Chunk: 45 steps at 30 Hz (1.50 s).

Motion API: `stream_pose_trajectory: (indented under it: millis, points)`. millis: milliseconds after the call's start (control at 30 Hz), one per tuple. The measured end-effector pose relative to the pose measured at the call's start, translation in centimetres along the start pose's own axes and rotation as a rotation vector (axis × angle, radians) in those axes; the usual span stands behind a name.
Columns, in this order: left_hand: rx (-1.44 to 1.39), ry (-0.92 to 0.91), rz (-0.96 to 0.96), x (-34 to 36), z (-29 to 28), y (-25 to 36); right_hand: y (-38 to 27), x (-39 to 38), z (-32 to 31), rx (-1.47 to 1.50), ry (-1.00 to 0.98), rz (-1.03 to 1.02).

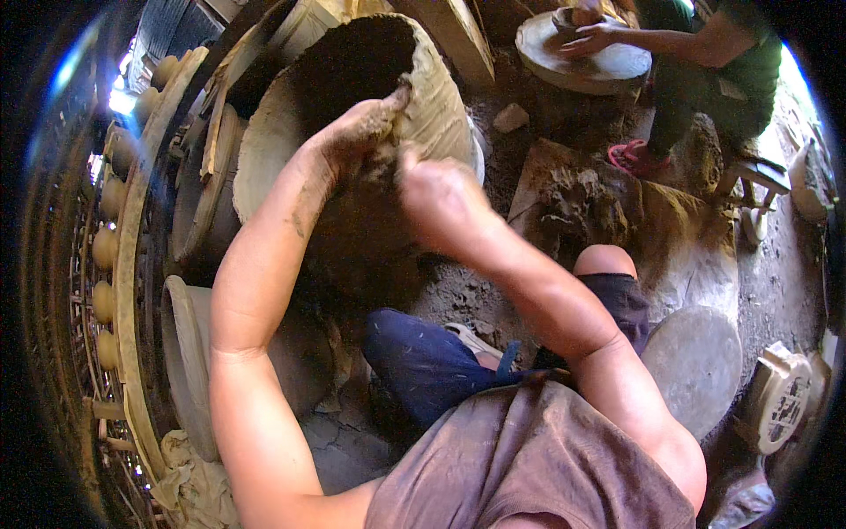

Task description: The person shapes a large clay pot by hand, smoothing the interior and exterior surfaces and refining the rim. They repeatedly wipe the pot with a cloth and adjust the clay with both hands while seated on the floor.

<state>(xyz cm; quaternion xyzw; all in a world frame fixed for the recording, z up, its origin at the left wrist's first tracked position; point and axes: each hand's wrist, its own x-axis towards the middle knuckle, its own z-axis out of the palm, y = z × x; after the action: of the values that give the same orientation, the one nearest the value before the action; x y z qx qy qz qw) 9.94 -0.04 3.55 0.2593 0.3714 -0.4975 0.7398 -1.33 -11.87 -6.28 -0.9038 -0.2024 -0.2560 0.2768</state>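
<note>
A large, wide-mouthed pot of wet grey clay [438, 97] stands in front of me with its uneven rim toward me and its inside dark. My left hand [366, 132], smeared with clay, is closed over the near right part of the rim, its fingertips partly hidden. Close beside it, at the outer side of the wall, is my right hand [445, 196]. Its fingers are curled in and slightly blurred; what they hold, if anything, is hidden. The clay wall between and above both hands looks streaked and rough.
Round clay pots [104, 248] line a wooden rack [132, 264] on the left. Another large vessel [181, 353] stands below my left arm. A round grey disc [696, 370] leans at right. Far right, a co-worker's hand [590, 40] works over a pale round wheel [551, 62].
</note>
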Motion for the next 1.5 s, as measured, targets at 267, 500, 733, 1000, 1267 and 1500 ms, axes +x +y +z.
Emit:
stream_pose_trajectory:
  millis: [267, 500, 733, 1000, 1267, 1500]
  points:
    - [0.691, -0.243, 0.074, -3.0, -0.4, -1.3, 6.4, 3.3, -2.5, -0.012, 0.053, 0.348]
    - [1.343, 0.103, 0.663, -0.2, 0.8, -1.2, -2.0, -0.6, -0.4, 0.241, 0.136, -0.117]
    - [1.49, -0.003, 0.533, -2.4, 0.1, -1.6, 7.5, 3.2, -1.2, 0.042, 0.039, 0.247]
    - [1.369, 0.157, 0.671, -1.0, 1.9, -2.3, -3.0, -0.6, -0.9, 0.449, 0.091, -0.182]
    - [1.376, -0.052, 0.517, -1.3, 0.3, -0.3, 5.0, 2.7, 0.3, 0.062, 0.069, 0.104]
    - [1.477, -0.184, 0.574, -1.3, -0.6, 0.3, -0.8, 0.3, -2.0, 0.207, 0.117, 0.042]
